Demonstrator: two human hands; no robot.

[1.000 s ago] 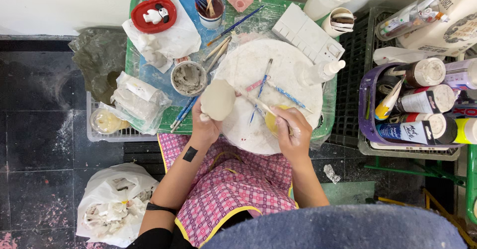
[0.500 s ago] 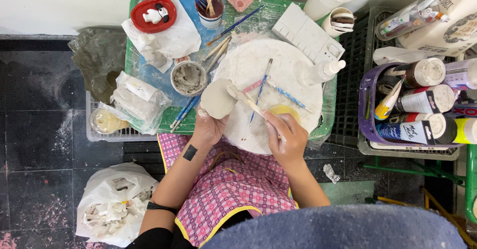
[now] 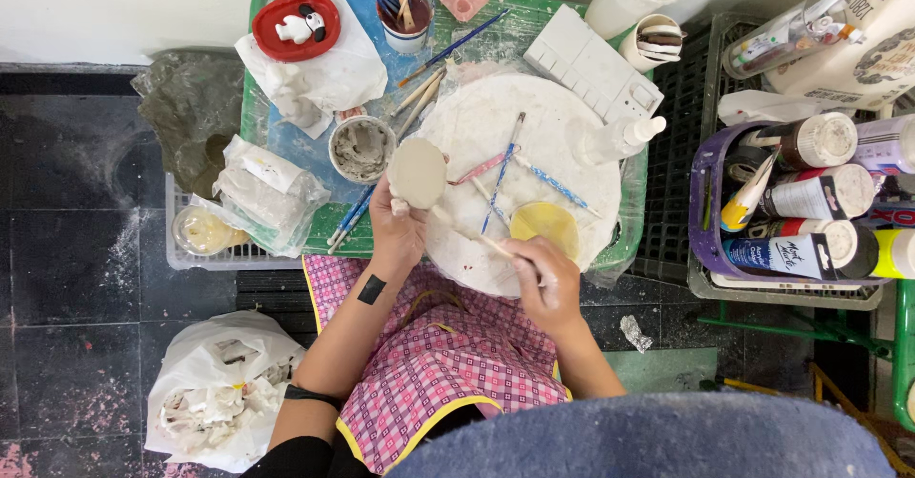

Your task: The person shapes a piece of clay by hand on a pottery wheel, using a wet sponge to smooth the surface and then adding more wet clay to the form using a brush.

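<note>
While I look down from the head camera, the nearest thing is a blue padded edge [image 3: 648,440] at the bottom of the view, with a pink checked apron [image 3: 448,364] trimmed in yellow just above it. To the lower left a white plastic bag [image 3: 219,392] sits on the dark floor.

My left hand [image 3: 398,235] has its fingers closed round the base of a pale clay piece [image 3: 417,173], holding it up at the left edge of the round white board [image 3: 572,168]. A small black patch marks that forearm. My right hand [image 3: 545,283] is closed in a pinch on a thin wooden tool [image 3: 477,238], which slants up and left so that its tip is at the clay piece; whether it touches I cannot tell.

On the board, just beyond the right hand, lies a yellow disc [image 3: 545,225], and several brushes [image 3: 502,168] lie crossed near the middle. A small bowl of grey slip [image 3: 362,147] stands just left of the clay piece on the green surface [image 3: 255,116]. Further off are a white palette [image 3: 591,63], a cup of brushes [image 3: 405,6] and a red dish [image 3: 295,25] with a white figure. Well to the right, a purple basket [image 3: 707,221] holds paint bottles.
</note>
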